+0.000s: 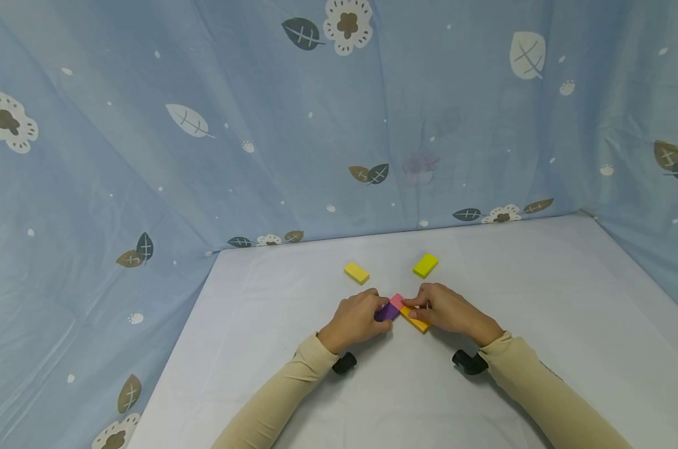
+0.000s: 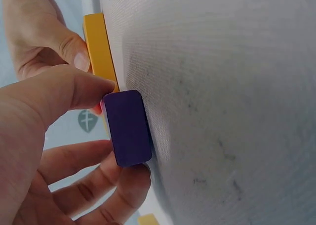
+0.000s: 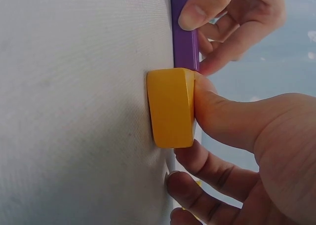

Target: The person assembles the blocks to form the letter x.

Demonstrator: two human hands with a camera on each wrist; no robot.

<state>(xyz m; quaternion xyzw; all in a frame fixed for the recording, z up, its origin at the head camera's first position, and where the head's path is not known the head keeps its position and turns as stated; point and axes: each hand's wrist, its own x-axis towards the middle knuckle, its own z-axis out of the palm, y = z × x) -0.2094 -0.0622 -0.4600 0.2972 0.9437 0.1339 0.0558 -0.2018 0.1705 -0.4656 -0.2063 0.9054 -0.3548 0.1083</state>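
Left hand [image 1: 353, 317] and right hand [image 1: 452, 310] each grip a block between thumb and fingers: the left a purple block [image 2: 129, 129], the right an orange block [image 3: 170, 109]. These angle together, in from the white table's [image 1: 260, 337] far edge, a pink block [image 1: 397, 300] at their meeting ends. Nearer that edge lie a yellow block [image 1: 357, 273] and, further right, a lime-yellow block [image 1: 425, 265].

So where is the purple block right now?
In the head view, the purple block is pinched by the left hand, beside the pink block and left of the orange block that the right hand holds.
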